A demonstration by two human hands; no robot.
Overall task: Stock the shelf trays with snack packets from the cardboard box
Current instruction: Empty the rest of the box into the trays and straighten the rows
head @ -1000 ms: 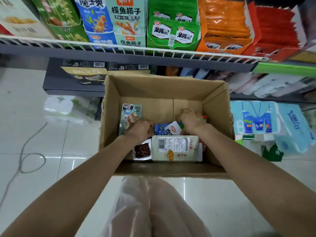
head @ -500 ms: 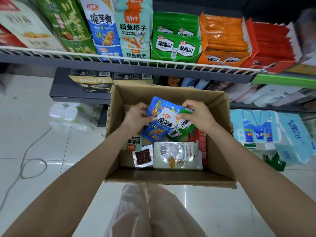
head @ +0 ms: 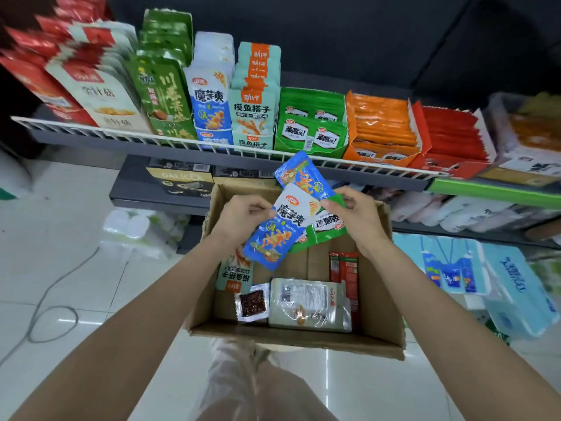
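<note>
Sorting the lifted packets by colour looks like the step in hand, before any of them goes up to a tray. Nearest, the cardboard box (head: 297,338) sits on the floor with a pale flat packet (head: 308,305), a small dark sachet (head: 252,302), red sticks (head: 346,271) and a teal packet (head: 235,275) left in its bottom. Above the box, the left hand (head: 243,218) pinches the edge of a blue packet (head: 280,229) between thumb and fingers (head: 263,211). The right hand (head: 358,218) grips the fan's other side, its fingers curled round a green packet (head: 326,227) and a second blue packet (head: 303,176) that sticks up behind.

To do this well, I would peel the blue ones off into the left hand and keep the green alone in the right, so each goes to one tray. Farther off, the wire-edged shelf (head: 212,145) holds the matching blue tray (head: 209,104) and, to its right past a teal one, the green tray (head: 311,123). Both look fairly full, so slide packets in upright behind the front row, faces forward.
</note>
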